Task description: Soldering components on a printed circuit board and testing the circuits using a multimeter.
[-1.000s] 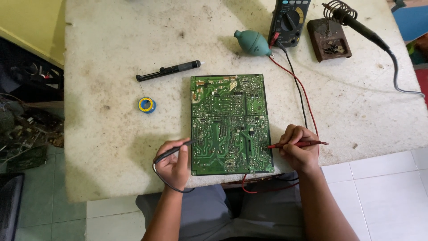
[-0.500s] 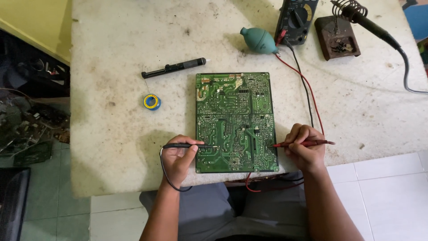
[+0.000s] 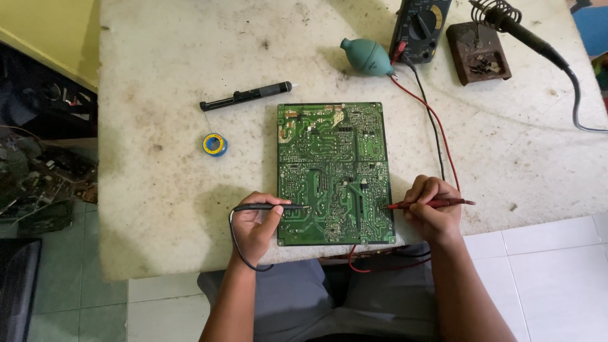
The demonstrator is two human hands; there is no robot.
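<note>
Probes both gripped: left hand [image 3: 254,223] black probe [image 3: 269,206], right hand [image 3: 432,212] red probe [image 3: 430,204], tips inward on board [image 3: 334,172] (lower centre).

One screen only: multimeter [image 3: 421,28] at far edge of table, dark casing with a yellow-ringed round dial; display itself cut off by top of frame, so not readable as on or off. Standing just right of a teal rubber bulb blower [image 3: 366,57]. Small round solder spool [image 3: 215,144] left of centre, with a blue and yellow label face turned up, lying flat on the white worktop. No packages or signs visible.
</note>
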